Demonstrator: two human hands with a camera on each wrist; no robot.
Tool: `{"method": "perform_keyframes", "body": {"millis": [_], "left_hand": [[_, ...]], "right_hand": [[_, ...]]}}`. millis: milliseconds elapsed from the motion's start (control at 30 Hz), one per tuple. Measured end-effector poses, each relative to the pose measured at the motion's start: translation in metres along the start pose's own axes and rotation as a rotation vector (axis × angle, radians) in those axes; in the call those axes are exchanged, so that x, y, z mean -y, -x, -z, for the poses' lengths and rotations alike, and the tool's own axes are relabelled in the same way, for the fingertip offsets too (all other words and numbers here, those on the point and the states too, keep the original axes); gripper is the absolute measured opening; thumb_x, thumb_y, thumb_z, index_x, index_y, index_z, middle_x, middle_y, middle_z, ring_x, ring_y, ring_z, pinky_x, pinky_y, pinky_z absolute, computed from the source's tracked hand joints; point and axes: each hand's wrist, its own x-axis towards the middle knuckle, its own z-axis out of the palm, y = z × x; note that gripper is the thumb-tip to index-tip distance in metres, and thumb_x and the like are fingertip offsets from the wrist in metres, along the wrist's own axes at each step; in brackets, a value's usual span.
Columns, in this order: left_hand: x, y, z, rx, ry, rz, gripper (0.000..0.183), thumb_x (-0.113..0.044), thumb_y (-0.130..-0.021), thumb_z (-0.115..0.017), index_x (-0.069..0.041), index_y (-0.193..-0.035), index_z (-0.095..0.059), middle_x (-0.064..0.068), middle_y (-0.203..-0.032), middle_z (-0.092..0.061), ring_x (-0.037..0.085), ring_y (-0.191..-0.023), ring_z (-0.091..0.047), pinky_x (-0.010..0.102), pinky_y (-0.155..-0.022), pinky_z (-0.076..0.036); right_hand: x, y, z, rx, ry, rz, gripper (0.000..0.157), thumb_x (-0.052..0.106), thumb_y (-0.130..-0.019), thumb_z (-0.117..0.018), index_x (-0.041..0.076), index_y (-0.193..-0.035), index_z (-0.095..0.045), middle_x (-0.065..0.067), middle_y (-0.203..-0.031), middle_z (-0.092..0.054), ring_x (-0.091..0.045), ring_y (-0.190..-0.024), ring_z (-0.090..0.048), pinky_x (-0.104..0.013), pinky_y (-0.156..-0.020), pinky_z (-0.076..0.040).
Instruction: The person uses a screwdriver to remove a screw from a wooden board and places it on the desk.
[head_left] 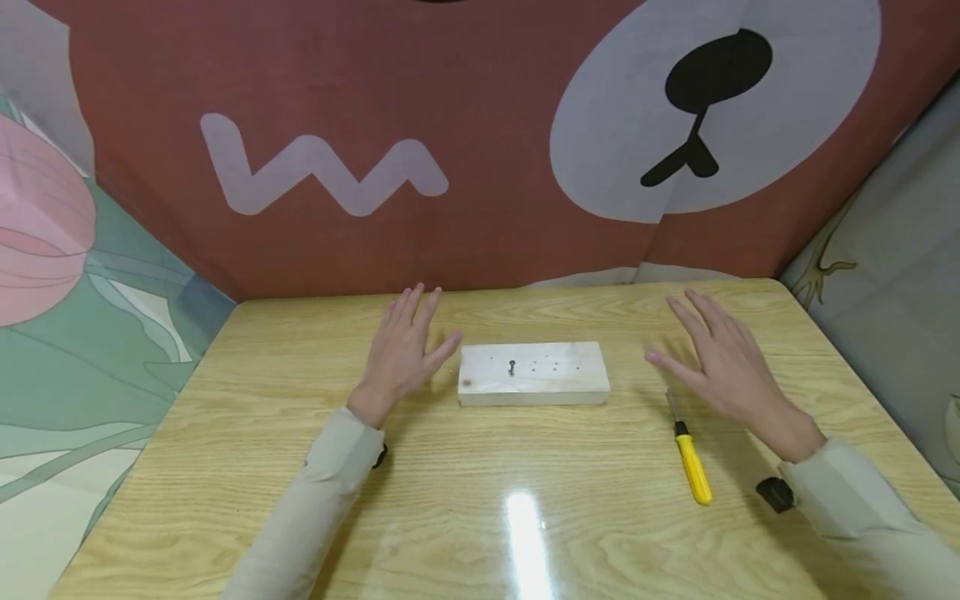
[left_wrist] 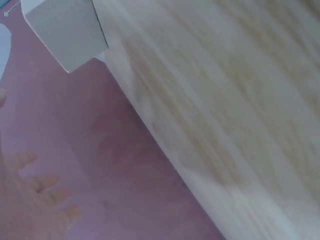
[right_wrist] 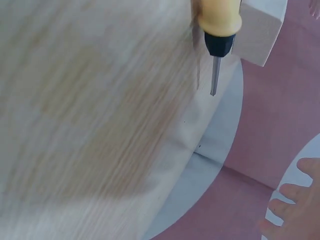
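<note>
Fingers [head_left: 428, 307] on the empty left hand [head_left: 400, 356] are straight and spread, just beside a pale wood block [head_left: 551, 380]. The block lies flat on the worktop [head_left: 420, 508], with a little screw [head_left: 512, 365] and tiny dots on top. Next, a yellow screwdriver [head_left: 693, 469] lies with its tip pointing away. Near it, the empty right hand [head_left: 726, 362] is spread too.

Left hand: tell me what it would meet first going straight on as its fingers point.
The left hand would likely meet the reddish-brown backdrop first, though the depth of the gap is unclear.
</note>
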Motion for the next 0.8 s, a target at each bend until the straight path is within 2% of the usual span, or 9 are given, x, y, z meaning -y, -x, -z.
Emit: {"method": "perform_keyframes", "body": {"millis": [367,633,800], "left_hand": [[-0.011,0.007,0.006,-0.016,0.045,-0.046,0.074,-0.053,-0.097,-0.053,-0.011,-0.155,-0.033,0.021,-0.159,-0.032,0.039,-0.149,-0.029,0.054,-0.124,-0.022],[-0.014,0.009,0.004,-0.016,0.078,-0.076,0.074,-0.051,-0.096,-0.055,-0.011,-0.155,-0.033,0.021,-0.158,-0.034,0.037,-0.148,-0.031,0.054,-0.123,-0.024],[-0.016,0.012,0.004,0.004,0.094,-0.079,0.074,-0.052,-0.097,-0.053,-0.014,-0.156,-0.031,0.019,-0.159,-0.033,0.035,-0.148,-0.030,0.053,-0.124,-0.023]], "right_hand": [[0.007,0.020,0.003,0.038,-0.015,-0.006,0.083,0.046,-0.090,-0.069,0.008,-0.155,-0.033,-0.024,-0.161,-0.026,-0.050,-0.143,-0.028,-0.072,-0.107,-0.027],[0.011,0.031,0.006,0.124,-0.045,0.004,0.084,0.044,-0.092,-0.068,0.012,-0.158,-0.026,-0.025,-0.160,-0.025,-0.052,-0.140,-0.031,-0.074,-0.101,-0.032],[0.013,0.038,0.006,0.168,-0.065,-0.018,0.083,0.044,-0.092,-0.068,0.015,-0.158,-0.026,-0.021,-0.163,-0.023,-0.051,-0.141,-0.031,-0.073,-0.101,-0.032]]}}
